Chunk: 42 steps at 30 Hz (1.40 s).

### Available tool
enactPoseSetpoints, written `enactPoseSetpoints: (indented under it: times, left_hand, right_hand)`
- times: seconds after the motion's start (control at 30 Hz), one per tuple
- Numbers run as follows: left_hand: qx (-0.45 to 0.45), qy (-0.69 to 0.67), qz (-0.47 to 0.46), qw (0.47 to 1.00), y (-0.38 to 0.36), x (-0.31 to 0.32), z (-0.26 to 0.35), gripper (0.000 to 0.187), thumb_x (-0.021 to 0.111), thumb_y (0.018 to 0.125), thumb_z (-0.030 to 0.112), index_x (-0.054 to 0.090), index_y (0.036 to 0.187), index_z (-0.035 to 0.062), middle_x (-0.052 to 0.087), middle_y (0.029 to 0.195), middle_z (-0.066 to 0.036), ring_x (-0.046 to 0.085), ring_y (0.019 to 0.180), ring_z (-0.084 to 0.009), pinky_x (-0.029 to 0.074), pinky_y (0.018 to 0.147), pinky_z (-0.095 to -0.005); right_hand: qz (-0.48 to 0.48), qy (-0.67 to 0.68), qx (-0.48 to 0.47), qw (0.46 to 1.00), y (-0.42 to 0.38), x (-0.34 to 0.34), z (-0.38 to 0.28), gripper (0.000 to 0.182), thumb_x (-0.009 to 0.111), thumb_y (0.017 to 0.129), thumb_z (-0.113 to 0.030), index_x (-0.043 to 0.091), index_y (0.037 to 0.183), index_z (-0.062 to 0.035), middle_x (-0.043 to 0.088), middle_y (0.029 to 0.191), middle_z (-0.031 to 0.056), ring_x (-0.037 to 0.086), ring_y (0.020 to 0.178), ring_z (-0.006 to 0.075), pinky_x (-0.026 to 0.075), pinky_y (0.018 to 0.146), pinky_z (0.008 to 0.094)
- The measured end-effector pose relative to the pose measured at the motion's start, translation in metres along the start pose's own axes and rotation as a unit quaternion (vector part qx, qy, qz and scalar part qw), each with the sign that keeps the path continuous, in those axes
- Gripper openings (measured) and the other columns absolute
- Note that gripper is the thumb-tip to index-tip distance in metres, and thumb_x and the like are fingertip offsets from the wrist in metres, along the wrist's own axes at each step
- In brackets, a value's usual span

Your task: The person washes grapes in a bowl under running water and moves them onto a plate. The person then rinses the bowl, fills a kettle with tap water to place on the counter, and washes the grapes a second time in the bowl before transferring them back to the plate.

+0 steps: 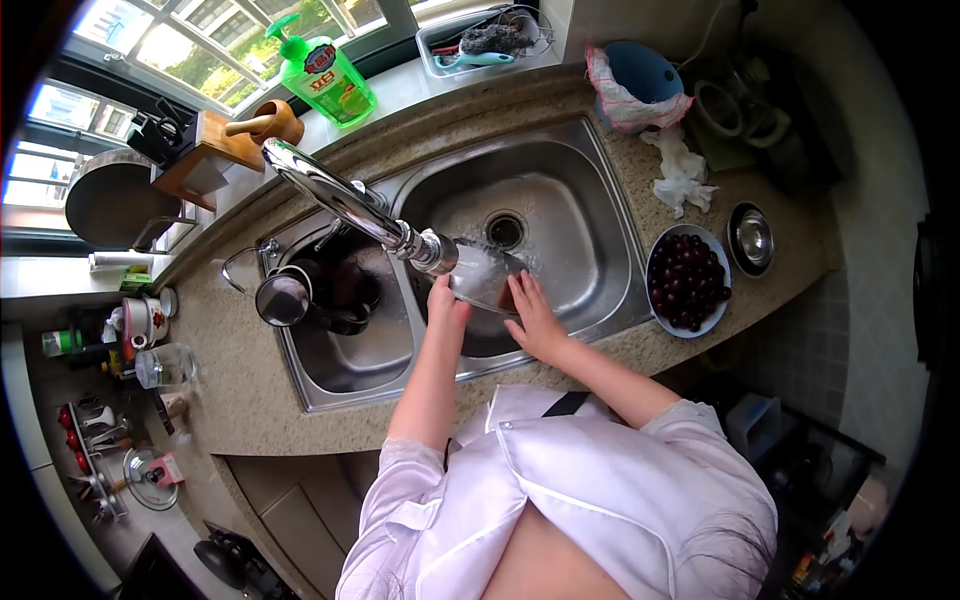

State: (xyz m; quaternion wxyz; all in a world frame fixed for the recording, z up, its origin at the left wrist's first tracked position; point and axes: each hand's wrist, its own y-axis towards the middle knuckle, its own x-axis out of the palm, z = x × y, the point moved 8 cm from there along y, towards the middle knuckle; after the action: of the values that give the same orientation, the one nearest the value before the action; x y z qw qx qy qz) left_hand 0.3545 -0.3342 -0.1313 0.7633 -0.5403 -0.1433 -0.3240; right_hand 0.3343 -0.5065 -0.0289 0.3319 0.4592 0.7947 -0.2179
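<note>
Under the spout of the chrome faucet (pixel 420 245), a shiny grey thing (pixel 480 275) with a brown patch is held over the right basin; its kind cannot be made out. My left hand (pixel 447 302) is closed at its left edge, with the fingers partly hidden behind the faucet end. From the right, my right hand (pixel 537 318) grips its brown part, fingers and thumb apart on either side. Water seems to splash around it. The steel sink (pixel 590 215) has its drain (pixel 505 231) just beyond the hands.
Dark pots (pixel 345 290) fill the left basin. To the right stand a bowl of dark round fruit (pixel 690 280), a small metal bowl (pixel 752 238), crumpled white plastic (pixel 680 175) and a lined blue bin (pixel 642 75). A green soap bottle (pixel 328 82) is on the sill.
</note>
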Motion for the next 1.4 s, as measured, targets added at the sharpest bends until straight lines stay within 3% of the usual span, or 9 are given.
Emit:
enactPoseSetpoints:
  times: [0.37,0.5,0.57,0.63,0.8,0.9,1.07,1.23,1.4]
  left_hand:
    - [0.004,0.136,-0.071,0.988,-0.084,-0.01,0.015,0.044,0.055,0.094,0.036,0.053,0.121,0.0022,0.06,0.118,-0.013,0.058,0.11,-0.0281,0.046,0.095,-0.0464]
    - [0.006,0.064,-0.085,0.994,-0.083,-0.021,0.025,0.041,0.057,0.094,0.031,0.052,0.119,-0.0014,0.061,0.115,-0.014,0.061,0.105,-0.0291,0.049,0.091,-0.0473]
    - [0.016,0.047,-0.083,0.995,-0.079,-0.022,0.034,0.042,0.056,0.095,0.031,0.052,0.12,-0.0018,0.061,0.116,-0.014,0.06,0.106,-0.0292,0.048,0.092,-0.0471]
    - [0.024,0.026,-0.081,0.996,-0.07,-0.018,0.034,0.042,0.055,0.095,0.031,0.051,0.121,-0.0022,0.06,0.117,-0.014,0.059,0.107,-0.0294,0.048,0.093,-0.047]
    - [0.018,0.021,-0.058,0.998,-0.034,0.011,0.016,0.042,0.046,0.098,0.034,0.049,0.126,0.0028,0.054,0.127,-0.014,0.052,0.117,-0.032,0.04,0.101,-0.0508]
    - [0.02,-0.025,-0.016,0.999,-0.022,0.026,0.014,0.034,0.042,0.098,0.022,0.05,0.122,-0.0004,0.055,0.125,-0.016,0.053,0.116,-0.032,0.039,0.103,-0.0507]
    - [-0.021,-0.002,-0.102,0.995,-0.037,0.062,-0.001,0.029,0.041,0.097,0.016,0.049,0.12,0.0002,0.055,0.124,-0.014,0.053,0.116,-0.0294,0.041,0.101,-0.0486]
    - [-0.084,0.105,-0.079,0.988,-0.039,0.042,0.026,0.038,0.045,0.097,0.023,0.047,0.125,-0.0023,0.052,0.129,-0.018,0.049,0.12,-0.0353,0.04,0.103,-0.0497]
    - [0.067,0.143,-0.006,0.987,0.002,-0.008,0.142,0.048,0.057,0.087,0.014,0.032,0.128,0.0059,0.043,0.129,-0.022,0.048,0.115,-0.0395,0.046,0.089,-0.0492]
  right_hand:
    - [-0.077,0.057,-0.162,0.982,0.118,0.043,-0.027,0.052,0.047,0.093,-0.036,0.044,0.137,-0.0088,0.041,0.141,0.0163,0.032,0.134,0.038,0.025,0.111,0.0453]
    - [-0.087,0.265,0.09,0.956,0.125,0.077,0.074,0.054,0.033,0.097,-0.049,0.043,0.139,-0.0157,0.044,0.141,0.0138,0.037,0.132,0.0347,0.029,0.109,0.0434]
    - [-0.277,0.372,0.414,0.784,0.054,0.079,0.096,0.057,0.029,0.097,-0.054,0.042,0.14,-0.0197,0.048,0.137,0.0109,0.045,0.126,0.0309,0.04,0.098,0.0448]
    - [-0.364,0.419,0.436,0.708,0.003,0.103,0.106,0.061,0.023,0.095,-0.059,0.042,0.139,-0.0215,0.052,0.132,0.0126,0.054,0.115,0.0277,0.048,0.085,0.0437]
    - [-0.138,0.35,0.387,0.842,0.0,0.076,0.121,0.06,0.052,0.087,-0.022,0.033,0.144,-0.0134,0.05,0.13,0.0224,0.054,0.115,0.0318,0.047,0.091,0.0405]
    - [-0.057,0.146,-0.001,0.988,0.024,0.004,0.047,0.106,0.067,0.068,-0.005,0.002,0.15,-0.0197,0.024,0.147,0.0266,0.033,0.133,0.042,0.035,0.107,0.042]
    - [-0.061,0.048,0.061,0.995,0.034,-0.004,0.021,0.102,0.064,0.073,-0.002,0.003,0.15,-0.028,0.022,0.144,0.034,0.041,0.122,0.0503,0.041,0.099,0.0472]
    - [-0.019,0.1,0.147,0.984,0.026,0.027,0.083,0.078,0.049,0.08,-0.001,0.012,0.149,-0.0133,0.046,0.129,0.023,0.056,0.104,0.0445,0.046,0.092,0.0453]
    - [-0.067,0.377,0.411,0.827,-0.006,0.026,0.104,0.061,0.051,0.079,-0.005,0.034,0.137,-0.0052,0.055,0.117,0.018,0.062,0.098,0.0332,0.057,0.072,0.0457]
